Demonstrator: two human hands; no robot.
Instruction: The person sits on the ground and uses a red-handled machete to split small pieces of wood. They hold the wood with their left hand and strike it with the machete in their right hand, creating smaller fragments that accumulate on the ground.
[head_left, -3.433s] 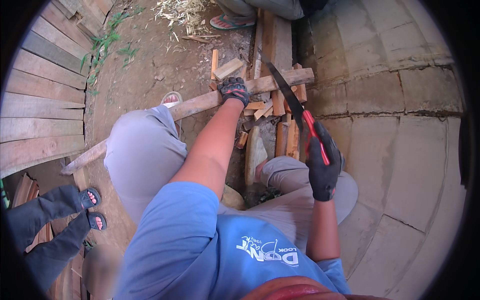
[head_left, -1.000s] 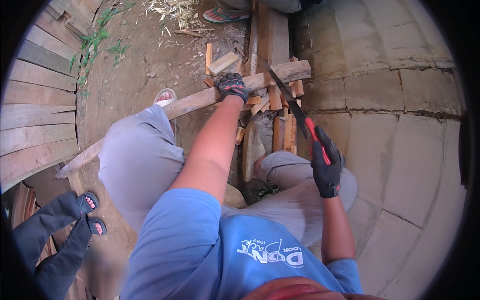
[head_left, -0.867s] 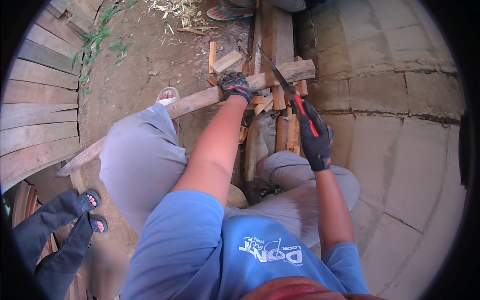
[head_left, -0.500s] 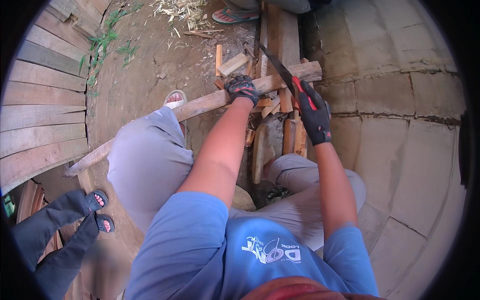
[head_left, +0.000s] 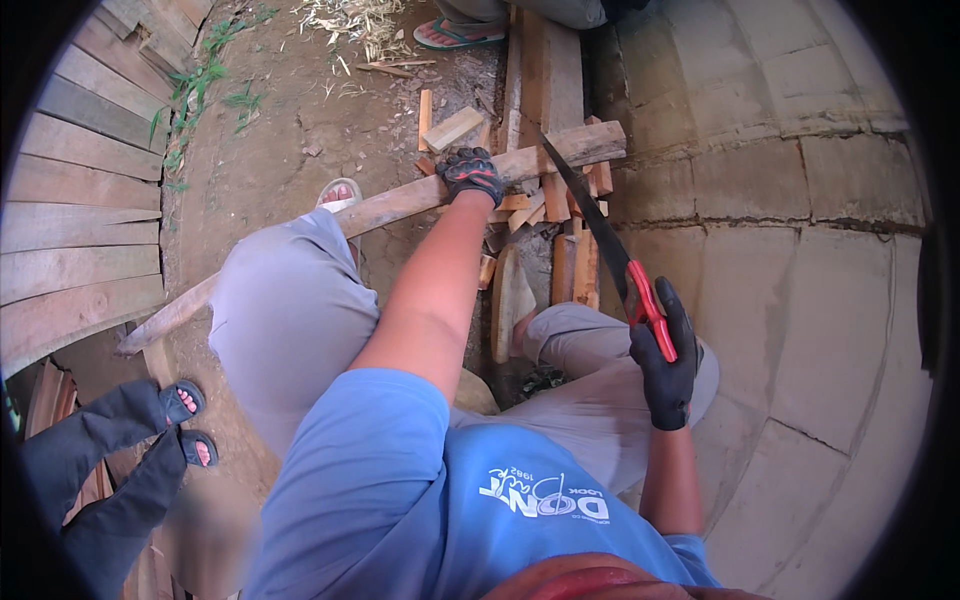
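Observation:
A long wooden beam point(head_left: 400, 205) slants from the lower left, by my left knee, up to the stacked wood at the right. My left hand point(head_left: 471, 174), in a black glove, is closed over the beam's top. In my gloved right hand point(head_left: 664, 365) is the red handle of a handsaw point(head_left: 598, 222). Its dark blade points up and to the left, the tip at the beam near its right end. Whether the teeth touch the wood I cannot tell.
Short offcuts point(head_left: 453, 130) lie around a long plank point(head_left: 550, 70) beyond the beam. Another person's sandalled foot point(head_left: 460, 33) is beside that plank; a second person in dark trousers point(head_left: 110, 440) stands at left. A concrete block wall point(head_left: 770, 270) runs along the right.
My right hand has pulled the saw back toward me and down, so the blade's tip is now by the beam. My left hand keeps its grip on the beam.

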